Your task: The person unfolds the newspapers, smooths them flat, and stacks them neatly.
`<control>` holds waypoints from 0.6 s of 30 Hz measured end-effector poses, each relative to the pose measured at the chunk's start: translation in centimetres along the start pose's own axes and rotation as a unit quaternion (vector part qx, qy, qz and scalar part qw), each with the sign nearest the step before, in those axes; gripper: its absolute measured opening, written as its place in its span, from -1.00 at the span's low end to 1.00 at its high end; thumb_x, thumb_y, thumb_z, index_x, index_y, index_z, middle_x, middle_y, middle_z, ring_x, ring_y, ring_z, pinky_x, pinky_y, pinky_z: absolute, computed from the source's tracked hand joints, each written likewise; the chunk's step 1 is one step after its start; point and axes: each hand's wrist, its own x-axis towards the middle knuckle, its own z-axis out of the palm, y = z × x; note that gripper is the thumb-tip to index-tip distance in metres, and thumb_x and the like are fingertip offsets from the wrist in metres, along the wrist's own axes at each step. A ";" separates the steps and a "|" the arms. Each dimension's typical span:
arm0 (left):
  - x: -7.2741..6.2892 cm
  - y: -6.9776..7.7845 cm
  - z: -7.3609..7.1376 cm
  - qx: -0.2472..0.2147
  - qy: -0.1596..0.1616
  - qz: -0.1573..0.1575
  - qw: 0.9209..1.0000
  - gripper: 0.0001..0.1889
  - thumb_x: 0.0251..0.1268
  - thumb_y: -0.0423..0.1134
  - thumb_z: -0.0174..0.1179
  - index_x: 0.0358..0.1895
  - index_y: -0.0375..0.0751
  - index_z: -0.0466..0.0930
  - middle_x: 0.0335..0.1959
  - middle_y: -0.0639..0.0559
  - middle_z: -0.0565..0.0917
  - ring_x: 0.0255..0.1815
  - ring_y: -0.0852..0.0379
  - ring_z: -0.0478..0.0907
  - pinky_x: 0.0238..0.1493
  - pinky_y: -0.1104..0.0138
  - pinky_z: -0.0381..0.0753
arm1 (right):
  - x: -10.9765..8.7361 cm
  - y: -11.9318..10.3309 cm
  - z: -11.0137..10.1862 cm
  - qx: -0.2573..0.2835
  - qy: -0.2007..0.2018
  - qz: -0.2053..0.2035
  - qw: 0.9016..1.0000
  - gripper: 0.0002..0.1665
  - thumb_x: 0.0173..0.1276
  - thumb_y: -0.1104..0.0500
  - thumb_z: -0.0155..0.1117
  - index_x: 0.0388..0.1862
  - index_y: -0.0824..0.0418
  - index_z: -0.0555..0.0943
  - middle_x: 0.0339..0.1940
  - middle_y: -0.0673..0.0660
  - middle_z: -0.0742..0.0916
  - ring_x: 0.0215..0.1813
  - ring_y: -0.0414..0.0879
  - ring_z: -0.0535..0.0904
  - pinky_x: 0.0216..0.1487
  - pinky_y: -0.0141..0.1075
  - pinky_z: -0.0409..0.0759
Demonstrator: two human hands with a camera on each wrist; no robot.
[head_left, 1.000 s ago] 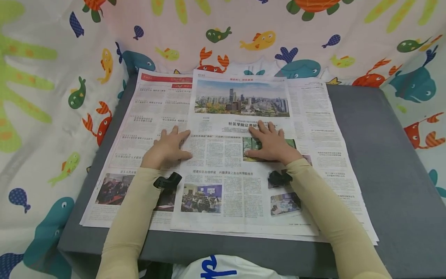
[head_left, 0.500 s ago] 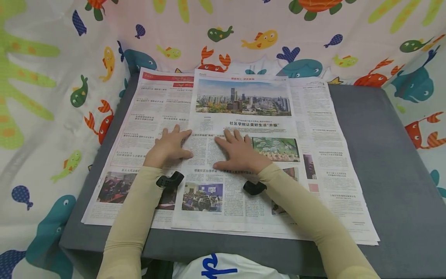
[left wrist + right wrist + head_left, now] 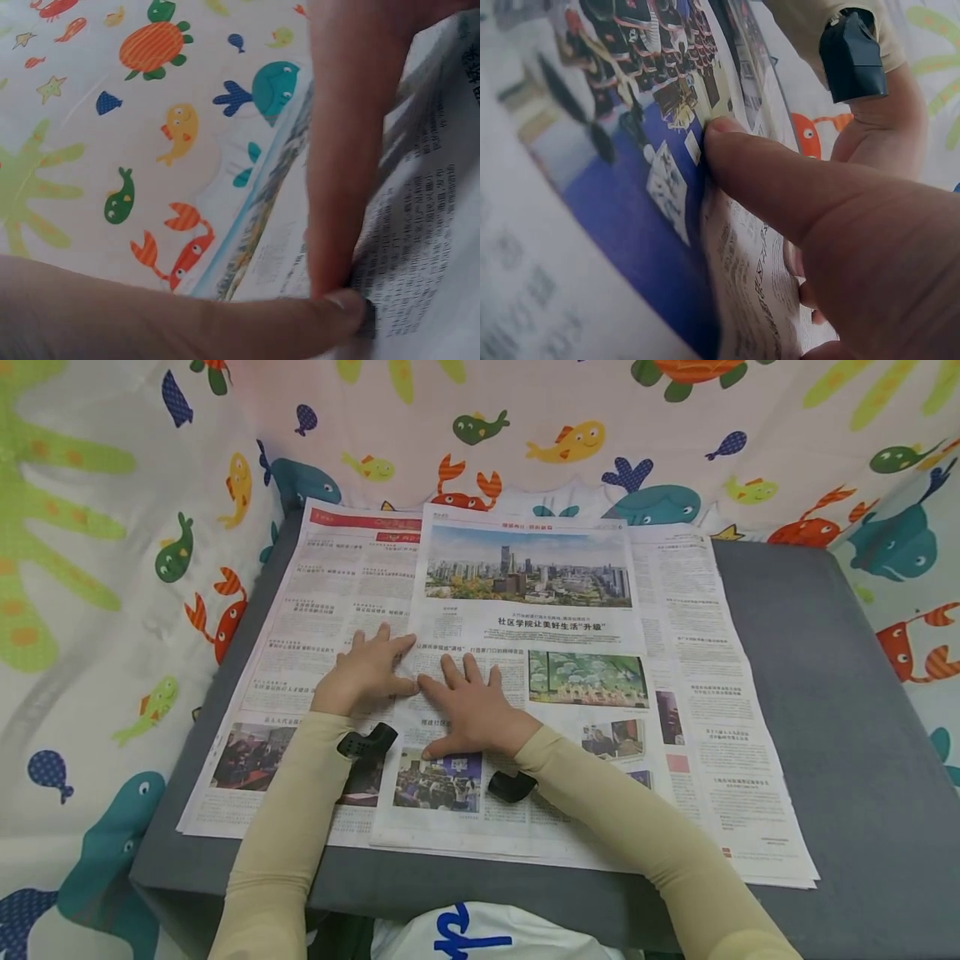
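A narrower newspaper sheet (image 3: 585, 631) lies flat on top of a wider spread newspaper (image 3: 723, 693). My left hand (image 3: 363, 671) rests at the upper sheet's left edge with its fingers spread. Just right of it, my right hand (image 3: 480, 708) lies on the upper sheet, fingers spread too, its thumb on a classroom photo (image 3: 437, 781). In the right wrist view, the right thumb (image 3: 757, 169) touches that printed photo. The left wrist view has the left thumb (image 3: 262, 326) close against the paper. Neither hand grips anything.
The newspapers lie on a grey table (image 3: 855, 735). A curtain (image 3: 540, 468) printed with sea animals hangs behind and at both sides. Each wrist bears a black camera strap, such as the left one (image 3: 367, 742).
My right hand has slid left and toward the body across the upper sheet, from the green photo to beside my left hand. The left hand has stayed in place.
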 end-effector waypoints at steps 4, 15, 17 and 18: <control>0.0 -0.4 -0.4 -0.025 0.000 0.012 1.000 -0.25 0.54 -0.06 0.02 0.68 -0.01 -0.06 0.71 -0.26 -0.18 0.66 -0.51 -0.39 0.49 -0.48 -0.17 | 0.1 0.3 -0.1 0.018 0.003 -0.005 1.000 0.31 0.17 -0.47 0.40 0.72 -0.08 -0.03 0.74 0.26 -0.05 0.69 0.44 -0.23 0.49 0.53 -0.10; 0.1 -0.4 -0.3 -0.011 0.015 0.015 1.000 -0.30 0.57 -0.23 -0.12 0.68 -0.08 -0.11 0.69 -0.27 -0.10 0.65 -0.53 -0.30 0.49 -0.47 -0.11 | 0.1 1.2 -0.7 0.093 0.025 -0.013 0.995 0.29 0.24 -0.20 0.51 0.73 -0.03 -0.09 0.72 0.19 0.13 0.70 0.34 -0.07 0.53 0.47 -0.04; 0.2 -0.4 -0.2 -0.004 0.018 0.010 1.000 -0.25 0.52 -0.19 -0.02 0.68 -0.08 -0.10 0.70 -0.26 -0.10 0.66 -0.51 -0.29 0.46 -0.50 -0.09 | 0.1 1.4 -0.7 0.106 0.034 -0.016 0.994 0.29 0.25 -0.14 0.52 0.72 0.01 -0.09 0.70 0.17 0.19 0.69 0.34 -0.02 0.52 0.47 0.00; 0.2 -0.4 -0.1 -0.002 0.017 0.008 1.000 -0.23 0.50 -0.17 0.01 0.68 -0.08 -0.10 0.70 -0.26 -0.11 0.66 -0.51 -0.30 0.45 -0.52 -0.10 | 0.1 1.5 -0.7 0.113 0.037 -0.017 0.993 0.28 0.26 -0.12 0.52 0.72 0.02 -0.09 0.70 0.16 0.21 0.69 0.33 0.00 0.52 0.46 0.00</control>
